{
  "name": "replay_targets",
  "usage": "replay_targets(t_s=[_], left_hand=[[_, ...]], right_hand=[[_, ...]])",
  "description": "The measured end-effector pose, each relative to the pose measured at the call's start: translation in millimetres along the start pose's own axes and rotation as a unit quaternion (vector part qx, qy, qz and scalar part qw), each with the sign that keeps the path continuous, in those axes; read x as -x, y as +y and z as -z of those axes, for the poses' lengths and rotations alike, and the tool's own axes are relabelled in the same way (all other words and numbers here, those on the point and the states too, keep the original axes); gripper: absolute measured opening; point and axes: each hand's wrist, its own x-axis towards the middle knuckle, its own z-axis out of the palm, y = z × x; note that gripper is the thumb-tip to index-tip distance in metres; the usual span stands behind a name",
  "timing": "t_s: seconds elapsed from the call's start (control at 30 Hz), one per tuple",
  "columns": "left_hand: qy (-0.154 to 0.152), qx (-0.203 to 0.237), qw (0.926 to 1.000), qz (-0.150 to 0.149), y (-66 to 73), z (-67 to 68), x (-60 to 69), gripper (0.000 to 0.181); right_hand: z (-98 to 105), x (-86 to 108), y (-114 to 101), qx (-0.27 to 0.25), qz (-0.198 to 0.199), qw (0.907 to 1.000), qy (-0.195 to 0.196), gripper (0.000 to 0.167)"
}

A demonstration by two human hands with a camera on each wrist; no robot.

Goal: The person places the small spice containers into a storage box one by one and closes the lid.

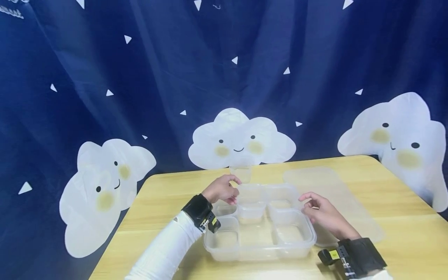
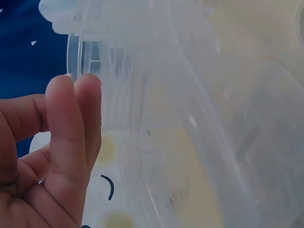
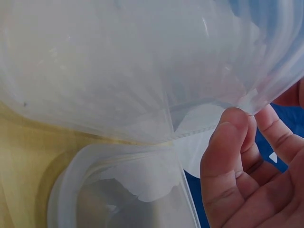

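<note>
A large clear plastic food container stands on the table, with several small clear boxes inside it. One small box sits at the front left, another small box at the front right, and more are along the back. My left hand is over the container's back left corner, its fingers loosely bent; the left wrist view shows nothing held between them. Beside the right rim is my right hand, fingers relaxed. In the right wrist view its thumb is close to the clear wall; whether it touches is unclear.
A flat translucent lid lies on the wooden table, right of the container. Behind the container is a small clear plastic piece, partly hidden. A dark blue curtain with cloud prints hangs past the table's back edge.
</note>
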Motion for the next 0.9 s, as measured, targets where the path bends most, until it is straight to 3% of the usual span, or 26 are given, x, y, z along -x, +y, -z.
replay_targets(t_s=[0.3, 0.9], left_hand=[[0.005, -0.006, 1.0000, -0.001, 1.4, 4.5, -1.5, 0.032], [-0.001, -0.009, 0.9998, 0.016, -2.1, -9.2, -5.5, 0.035]], right_hand=[[-1.1, -7.3, -3.4, 0.001, 0.000, 1.0000, -0.007, 0.037], [-0.7, -2.5, -0.1, -0.002, -0.005, 1.0000, -0.001, 0.034]])
